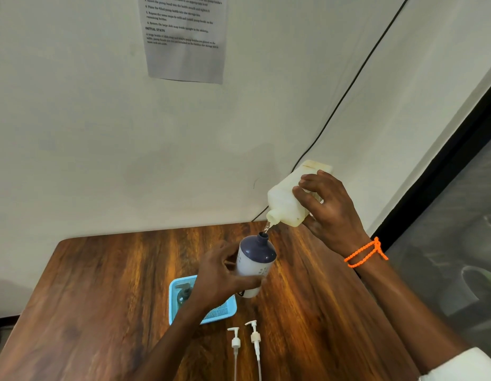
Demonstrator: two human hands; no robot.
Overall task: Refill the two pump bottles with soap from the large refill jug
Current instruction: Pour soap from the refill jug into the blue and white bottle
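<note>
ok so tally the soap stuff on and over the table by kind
Bottles: 2, one held, one in the tray
Loose pump heads: 2
Jug: 1
Tray: 1
Total: 6

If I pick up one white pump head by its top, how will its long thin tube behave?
The pump head looks light, being small plastic. Its thin tube would probably hang and sway, not stay rigid. Pushed on the table, it may roll a little.
</note>
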